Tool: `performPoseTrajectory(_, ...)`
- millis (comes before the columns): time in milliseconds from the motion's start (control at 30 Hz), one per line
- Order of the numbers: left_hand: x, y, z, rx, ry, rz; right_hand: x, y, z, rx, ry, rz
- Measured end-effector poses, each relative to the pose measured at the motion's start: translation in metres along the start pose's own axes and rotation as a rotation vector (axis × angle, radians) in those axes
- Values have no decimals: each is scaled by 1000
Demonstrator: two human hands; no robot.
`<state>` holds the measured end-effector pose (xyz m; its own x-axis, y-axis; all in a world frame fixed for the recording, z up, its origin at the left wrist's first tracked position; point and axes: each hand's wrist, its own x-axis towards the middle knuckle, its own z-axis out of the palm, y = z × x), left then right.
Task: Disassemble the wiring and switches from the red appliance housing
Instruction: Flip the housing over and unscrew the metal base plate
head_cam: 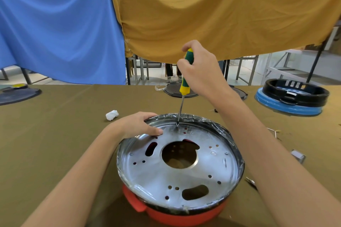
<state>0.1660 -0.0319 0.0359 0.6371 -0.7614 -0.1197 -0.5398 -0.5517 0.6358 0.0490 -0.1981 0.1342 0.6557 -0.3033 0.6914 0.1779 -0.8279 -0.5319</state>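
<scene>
The red appliance housing (177, 216) sits on the olive table in front of me, its top covered by a round silver metal plate (147, 171) with a large centre hole and several small holes. My left hand (136, 125) grips the far left rim of the housing, thumb lying on the plate. My right hand (199, 68) holds a green and yellow screwdriver (185, 81) upright; its tip meets the plate near the far rim. Crinkled clear film lines the black rim (238, 155). No wiring or switches are visible.
A crumpled white wad (112, 115) lies left of the housing. A black ring on a blue base (291, 97) stands at the right back. Dark round lids lie at the far left (18, 94) and behind the screwdriver (177, 91). A small white part (298, 155) and debris lie right.
</scene>
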Motion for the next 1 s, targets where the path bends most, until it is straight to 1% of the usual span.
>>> performPoseTrajectory(233, 2, -2, 1, 8, 4, -5, 1, 0, -1, -111, 44, -35)
performPoseTrajectory(400, 3, -3, 0, 11, 3, 3, 2, 2, -1, -9, 10, -4)
performPoseTrajectory(500, 4, -4, 1, 4, 4, 3, -3, 3, 4, -51, -12, -27)
performPoseTrajectory(600, 4, -4, 0, 4, -2, 10, -1, 6, 4, -92, 18, -26)
performPoseTrajectory(767, 5, -4, 1, 7, 6, 6, 3, 8, 1, 74, -22, 28)
performPoseTrajectory(867, 5, -5, 1, 3, 4, 10, -1, 7, 5, 16, -49, -19)
performPoseTrajectory(967, 5, -5, 1, 10, 6, 12, -1, 7, 3, -47, -7, -30)
performPoseTrajectory(1000, 5, -5, 1, 8, 4, 13, 0, 7, 1, -35, -18, -32)
